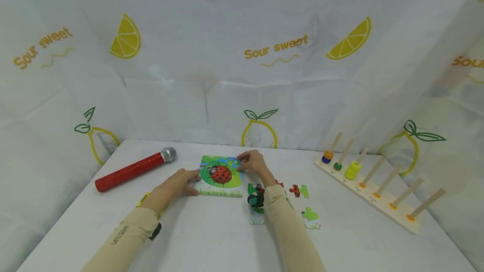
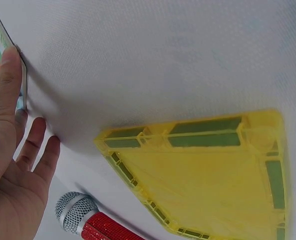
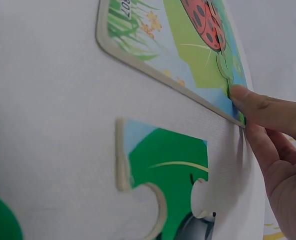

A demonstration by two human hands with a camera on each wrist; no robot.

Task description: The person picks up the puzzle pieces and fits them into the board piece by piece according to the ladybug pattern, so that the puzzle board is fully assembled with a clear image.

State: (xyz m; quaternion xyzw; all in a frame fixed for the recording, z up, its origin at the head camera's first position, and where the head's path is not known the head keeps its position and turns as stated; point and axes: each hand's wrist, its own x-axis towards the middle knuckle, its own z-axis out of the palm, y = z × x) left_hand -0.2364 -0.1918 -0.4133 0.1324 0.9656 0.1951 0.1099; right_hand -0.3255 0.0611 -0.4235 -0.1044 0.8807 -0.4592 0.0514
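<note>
Your left hand (image 1: 174, 185), fingers spread, touches the left edge of the ladybug puzzle (image 1: 220, 175), apparently steadying it; your right hand (image 1: 255, 163) pinches its far right side

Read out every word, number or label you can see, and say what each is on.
"Sour sweet": repeated on the backdrop, once cut off at right.
"Lets Slim": on the left sleeve.
"807", apparently: on the puzzle board, partly cut off.
Pegboard base: print too small to read.
</note>
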